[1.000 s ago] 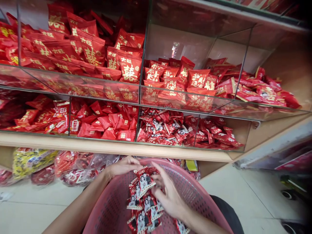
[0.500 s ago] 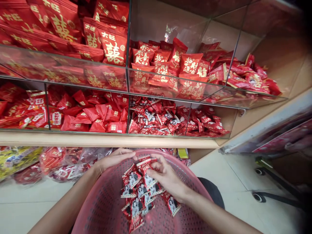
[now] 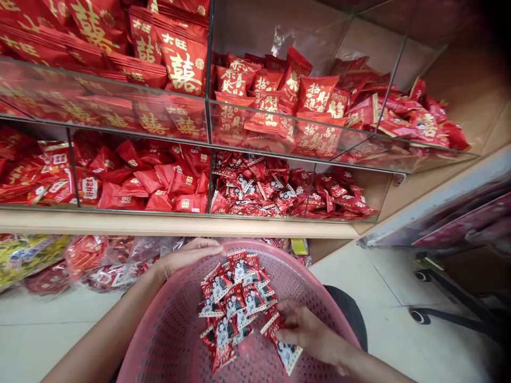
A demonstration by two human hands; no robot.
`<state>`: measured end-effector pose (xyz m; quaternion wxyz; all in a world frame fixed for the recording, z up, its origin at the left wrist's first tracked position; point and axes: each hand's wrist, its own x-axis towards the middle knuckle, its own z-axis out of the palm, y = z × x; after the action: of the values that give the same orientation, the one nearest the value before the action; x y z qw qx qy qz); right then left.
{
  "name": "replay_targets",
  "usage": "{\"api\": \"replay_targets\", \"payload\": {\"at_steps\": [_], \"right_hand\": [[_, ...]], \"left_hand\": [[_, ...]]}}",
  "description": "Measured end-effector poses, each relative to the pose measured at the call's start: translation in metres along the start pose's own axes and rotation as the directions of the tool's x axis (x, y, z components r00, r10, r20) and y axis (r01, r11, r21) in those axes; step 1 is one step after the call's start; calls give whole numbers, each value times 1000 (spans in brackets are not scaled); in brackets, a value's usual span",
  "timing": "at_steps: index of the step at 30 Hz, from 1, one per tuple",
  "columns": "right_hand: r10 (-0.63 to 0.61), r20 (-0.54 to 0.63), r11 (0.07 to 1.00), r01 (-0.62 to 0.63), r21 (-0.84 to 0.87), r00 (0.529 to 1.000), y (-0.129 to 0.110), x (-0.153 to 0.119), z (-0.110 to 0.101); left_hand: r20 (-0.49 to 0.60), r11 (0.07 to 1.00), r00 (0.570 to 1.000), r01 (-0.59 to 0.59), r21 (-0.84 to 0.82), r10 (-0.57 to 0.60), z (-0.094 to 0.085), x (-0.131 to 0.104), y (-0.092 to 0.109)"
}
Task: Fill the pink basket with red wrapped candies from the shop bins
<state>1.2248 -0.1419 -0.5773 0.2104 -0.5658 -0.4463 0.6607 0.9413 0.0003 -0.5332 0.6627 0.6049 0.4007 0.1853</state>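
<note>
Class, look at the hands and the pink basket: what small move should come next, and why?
Probably slide the lower-right packet leftward with the right hand to join the main pile. That packet lies off to the pile's right in the basket, with the right hand's fingers at it, while the left hand rests at the rim.

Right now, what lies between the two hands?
In the head view, red packets heaped in the pink basket lie between the left hand and right hand.
</note>
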Motion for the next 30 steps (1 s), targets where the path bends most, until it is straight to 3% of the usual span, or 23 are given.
{"api": "replay_targets", "payload": {"at_steps": [6, 12, 18, 23, 26, 28, 30], "right_hand": [[-45, -72, 997, 41, -60, 996, 10, 22, 21], [-127, -110, 978, 106, -180, 986, 18, 32, 25], [-209, -182, 901, 117, -417, 961, 19, 33, 23], [-273, -213, 817, 109, -566, 938, 24, 35, 22], [-282, -190, 695, 64, -716, 941, 3, 32, 16], [-283, -133, 613, 72, -787, 950, -27, 26, 9], [-369, -60, 564, 172, -808, 928, -66, 22, 3]], "left_hand": [[-11, 1000, 1000, -12, 28, 12, -2, 0, -2], [-2, 1000, 1000, -7, 10, 7, -1, 0, -2], [-4, 999, 1000, 13, -41, -14, 0, -2, -4], [-17, 999, 1000, -11, 37, 11, -3, 0, -5], [-9, 999, 1000, -8, 42, 9, -5, 2, -7], [1, 1000, 1000, -4, 9, 4, -5, 3, -9], [12, 1000, 1000, 1, -14, -1, -5, 4, -12]]}}
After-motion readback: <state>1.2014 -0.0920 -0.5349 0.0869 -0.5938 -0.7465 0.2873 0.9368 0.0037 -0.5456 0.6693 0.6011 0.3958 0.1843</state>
